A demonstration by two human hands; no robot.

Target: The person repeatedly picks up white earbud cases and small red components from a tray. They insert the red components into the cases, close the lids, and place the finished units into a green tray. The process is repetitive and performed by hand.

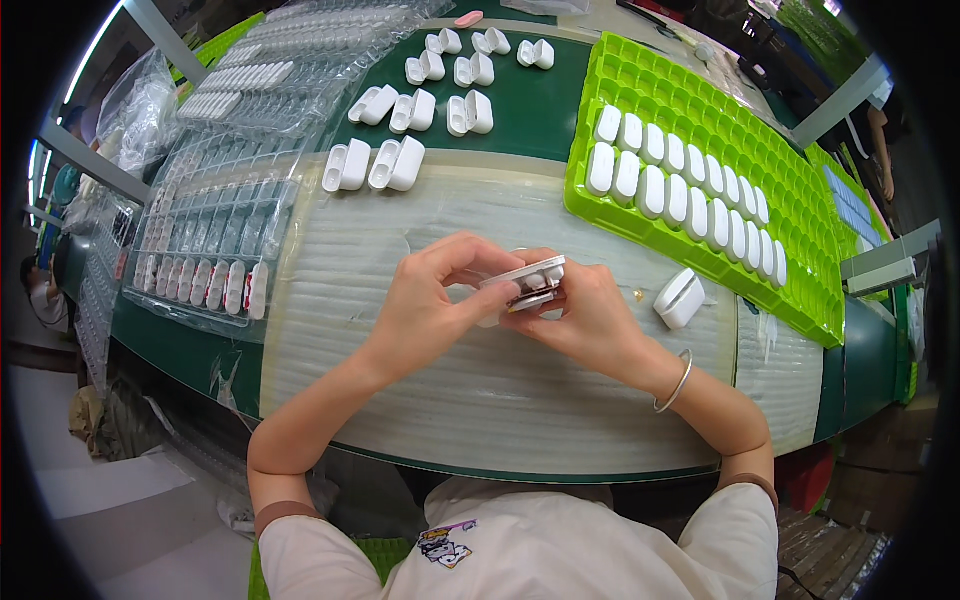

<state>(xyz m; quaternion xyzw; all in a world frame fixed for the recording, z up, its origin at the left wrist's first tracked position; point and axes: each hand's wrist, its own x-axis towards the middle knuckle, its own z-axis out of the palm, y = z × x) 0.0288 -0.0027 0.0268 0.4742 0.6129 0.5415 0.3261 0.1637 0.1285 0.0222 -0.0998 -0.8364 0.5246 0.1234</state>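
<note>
Both bare hands meet above a pale, ribbed mat (400,420) with a glossy film look. The left hand (432,300) and right hand (592,312) pinch a small white piece (541,270) between them, fingers curled close around it; it is smooth and hard-looking, with a silvery, darker layer beneath, partly hidden from me by the fingertips. Just beside the right hand lies a white case (681,299), rounded and hinged open. Beyond, similar open cases (397,163) stand in loose rows, some on the mat, others on the dark green tabletop (540,115). At the right, a bright green moulded tray (640,231) holds two rows of white, pill-shaped pieces (676,202). At the left, clear, thin plastic trays (232,165) hold white-and-red parts (235,287).
</note>
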